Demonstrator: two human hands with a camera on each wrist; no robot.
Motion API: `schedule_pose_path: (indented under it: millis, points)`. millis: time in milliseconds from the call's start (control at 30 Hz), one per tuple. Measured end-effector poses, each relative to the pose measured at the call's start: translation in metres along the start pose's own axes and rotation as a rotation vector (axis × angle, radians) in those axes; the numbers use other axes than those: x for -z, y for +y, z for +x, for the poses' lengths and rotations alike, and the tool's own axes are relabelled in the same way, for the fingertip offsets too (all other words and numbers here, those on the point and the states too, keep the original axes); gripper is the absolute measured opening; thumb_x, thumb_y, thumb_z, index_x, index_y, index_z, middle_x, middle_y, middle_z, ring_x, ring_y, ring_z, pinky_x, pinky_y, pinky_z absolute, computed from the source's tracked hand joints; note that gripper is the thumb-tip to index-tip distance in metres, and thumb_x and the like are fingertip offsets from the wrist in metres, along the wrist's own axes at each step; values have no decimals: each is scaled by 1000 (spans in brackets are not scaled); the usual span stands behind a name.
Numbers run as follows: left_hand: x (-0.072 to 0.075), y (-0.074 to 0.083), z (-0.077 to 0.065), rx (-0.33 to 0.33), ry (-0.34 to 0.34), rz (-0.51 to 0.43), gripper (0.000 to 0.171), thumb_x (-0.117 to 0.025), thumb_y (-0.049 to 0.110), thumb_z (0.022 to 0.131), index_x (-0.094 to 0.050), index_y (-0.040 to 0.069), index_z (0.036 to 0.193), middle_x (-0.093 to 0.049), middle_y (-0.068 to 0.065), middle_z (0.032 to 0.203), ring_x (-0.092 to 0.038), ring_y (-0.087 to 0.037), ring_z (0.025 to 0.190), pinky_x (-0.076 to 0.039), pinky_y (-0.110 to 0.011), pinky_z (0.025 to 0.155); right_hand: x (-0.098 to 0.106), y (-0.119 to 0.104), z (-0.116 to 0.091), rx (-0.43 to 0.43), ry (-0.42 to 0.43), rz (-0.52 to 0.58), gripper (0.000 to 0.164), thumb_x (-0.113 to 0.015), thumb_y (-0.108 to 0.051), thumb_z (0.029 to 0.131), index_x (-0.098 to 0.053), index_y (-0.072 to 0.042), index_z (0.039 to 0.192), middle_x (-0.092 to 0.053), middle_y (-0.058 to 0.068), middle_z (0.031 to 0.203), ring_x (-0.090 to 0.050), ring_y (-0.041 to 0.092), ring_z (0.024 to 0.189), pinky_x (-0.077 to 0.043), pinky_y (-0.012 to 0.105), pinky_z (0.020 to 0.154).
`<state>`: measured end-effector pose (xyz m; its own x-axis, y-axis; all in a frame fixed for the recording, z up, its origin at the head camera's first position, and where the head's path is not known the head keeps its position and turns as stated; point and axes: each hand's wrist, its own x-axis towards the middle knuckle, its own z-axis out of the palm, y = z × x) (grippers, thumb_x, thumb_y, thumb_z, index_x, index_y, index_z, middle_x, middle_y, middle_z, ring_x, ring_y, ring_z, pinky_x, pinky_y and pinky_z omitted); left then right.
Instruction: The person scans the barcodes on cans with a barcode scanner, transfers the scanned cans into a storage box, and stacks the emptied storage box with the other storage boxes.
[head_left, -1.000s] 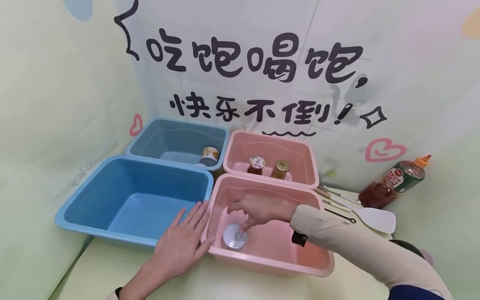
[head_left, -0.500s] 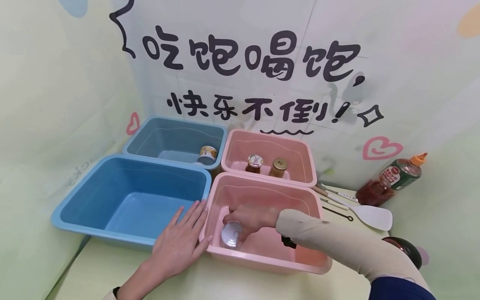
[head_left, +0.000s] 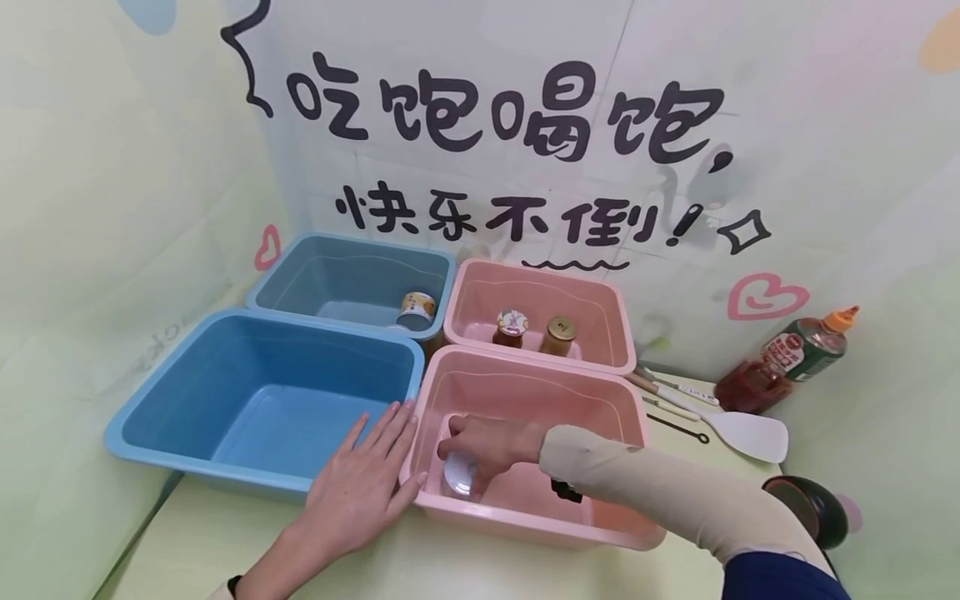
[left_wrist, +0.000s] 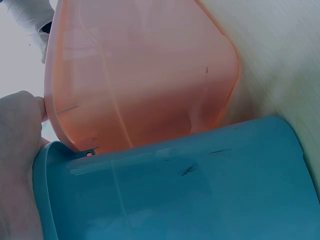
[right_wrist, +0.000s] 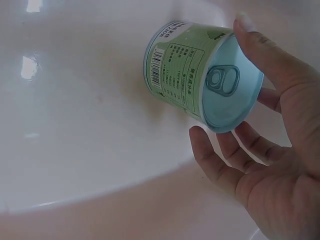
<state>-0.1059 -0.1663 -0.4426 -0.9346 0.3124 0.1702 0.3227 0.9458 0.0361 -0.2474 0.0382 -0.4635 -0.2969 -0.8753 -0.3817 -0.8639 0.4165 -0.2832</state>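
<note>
My left hand [head_left: 358, 498] lies with straight fingers over the adjoining rims of the front blue tub [head_left: 277, 425] and the front pink tub [head_left: 536, 535]. In the left wrist view, it shows at the left beside both rims. My right hand [head_left: 491, 450] reaches down into the pink tub around a tin can [head_left: 457, 477]. In the right wrist view, the can [right_wrist: 177, 75] has a green label and a pull-tab lid. My thumb lies against one side near the lid, and the curled fingers hold the opposite side. The can stands on the tub's floor.
Behind are a blue-grey tub [head_left: 337, 310] with a can [head_left: 417, 308] and a pink tub [head_left: 540, 287] with two jars [head_left: 511, 328]. To the right lie a white spatula [head_left: 753, 435] and other utensils, a sauce bottle [head_left: 802, 350] and a dark bowl [head_left: 821, 508].
My right hand has lowered from above the can to its sides, and its fingers have closed around it. The left hand stays on the rims.
</note>
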Motion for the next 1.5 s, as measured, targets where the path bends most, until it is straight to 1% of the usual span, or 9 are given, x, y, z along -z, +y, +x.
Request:
schedule_pose_path:
  millis: [133, 367, 500, 600, 767, 1000, 1233, 1333, 1500]
  points:
    - [0, 0, -1, -4, 5, -1, 72, -44, 57, 98, -39, 13, 155, -27, -5, 166, -27, -25, 153, -25, -53, 122, -3, -2, 3, 12, 2, 10, 68, -88, -43, 72, -63, -24, 132, -58, -3, 121, -51, 6, 105, -49, 18, 84]
    - [0, 1, -1, -12, 17, 7, 71, -42, 57, 99, -40, 12, 154, -28, -5, 165, -28, -25, 153, -25, -53, 122, -5, -1, 6, 36, 9, -50, 65, -86, -47, 73, -65, -23, 130, -60, -3, 118, -54, 5, 101, -49, 15, 81]
    - [0, 1, -1, -9, 21, 6, 71, -42, 57, 99, -40, 12, 154, -28, -5, 166, -28, -25, 153, -25, -52, 122, -3, 1, 6, 14, -1, -72, 64, -86, -48, 73, -65, -25, 129, -60, -3, 118, -54, 6, 99, -50, 17, 80]
    - [0, 0, -1, -9, 24, 5, 71, -42, 57, 99, -41, 12, 153, -28, -5, 165, -28, -25, 153, -25, -52, 122, -1, 1, 6, -23, -8, -80, 65, -87, -47, 72, -65, -26, 129, -59, -2, 118, -54, 8, 96, -51, 19, 79]
    - [-1, 0, -1, -10, 31, 2, 71, -43, 57, 99, -40, 11, 153, -28, -6, 165, -29, -25, 152, -25, -52, 122, 1, 0, 7, -76, -19, -86, 66, -89, -45, 70, -65, -25, 127, -57, 1, 117, -53, 9, 96, -50, 19, 80]
    - [-2, -1, -2, -15, 37, 12, 70, -44, 56, 99, -42, 11, 153, -30, -6, 165, -30, -25, 152, -26, -52, 121, 2, -3, 8, -111, -38, -145, 64, -89, -46, 70, -65, -28, 127, -58, 0, 116, -53, 9, 94, -49, 21, 79]
    - [-2, -1, -1, -8, 25, 8, 71, -42, 57, 99, -40, 12, 154, -29, -5, 165, -29, -25, 153, -26, -52, 122, 0, -7, 12, -158, -16, -179, 66, -85, -55, 70, -66, -29, 127, -59, -1, 113, -53, 9, 87, -51, 22, 74]
    - [-3, -1, -1, -13, 22, 9, 71, -41, 57, 100, -40, 12, 154, -28, -5, 166, -28, -25, 153, -25, -52, 122, -1, -6, 12, -147, -11, -205, 65, -85, -56, 70, -66, -28, 127, -61, -1, 112, -55, 9, 85, -52, 22, 73]
    - [-3, -1, -1, -16, 32, 8, 70, -43, 56, 99, -41, 11, 153, -29, -6, 165, -29, -25, 152, -26, -52, 121, 1, 0, 9, -116, 3, -230, 60, -82, -55, 73, -67, -30, 125, -61, -3, 107, -54, 10, 87, -51, 24, 74]
